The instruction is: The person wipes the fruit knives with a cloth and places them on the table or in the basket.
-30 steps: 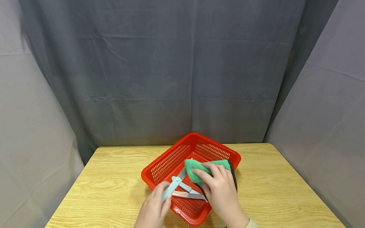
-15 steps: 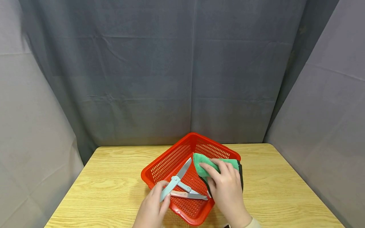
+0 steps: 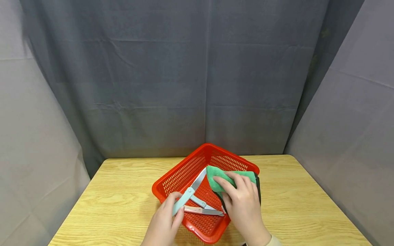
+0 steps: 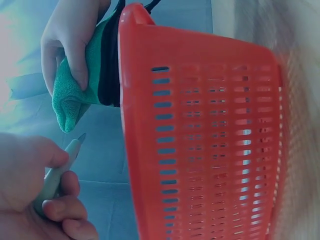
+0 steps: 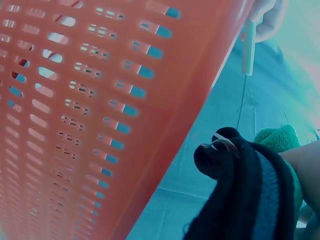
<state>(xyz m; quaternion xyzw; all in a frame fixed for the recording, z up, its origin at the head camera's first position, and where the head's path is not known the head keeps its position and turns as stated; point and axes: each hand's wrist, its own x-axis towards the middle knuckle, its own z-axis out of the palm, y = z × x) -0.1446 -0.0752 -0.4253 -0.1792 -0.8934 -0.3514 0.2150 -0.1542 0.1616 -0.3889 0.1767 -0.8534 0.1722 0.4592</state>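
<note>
My left hand [image 3: 162, 220] grips a folding knife [image 3: 183, 201] by its pale blue handle, blade unfolded and pointing up and away over the basket. A folded green cloth [image 3: 217, 176] with black edging is held between the thumb and fingers of my right hand [image 3: 244, 208]. The cloth's left corner overlaps the blade tip in the head view. Inside the red basket [image 3: 160, 187], below the held knife, lie a second pale blue knife [image 3: 198, 201] and a pink-handled knife [image 3: 194, 209], both unfolded. In the left wrist view, the handle [image 4: 56, 175] sits among curled fingers.
The perforated basket stands angled on a wood-grain table [image 3: 117, 198], near its back edge. A grey curtain [image 3: 147, 85] hangs behind, with pale cloth sides [image 3: 347, 136] to left and right. A small dark object peeks out by the right wrist.
The cloth first covered the blade's outer part, then slid off to the right, baring it. Now it is slightly back left, at the tip. The left hand and knife have shifted only slightly.
</note>
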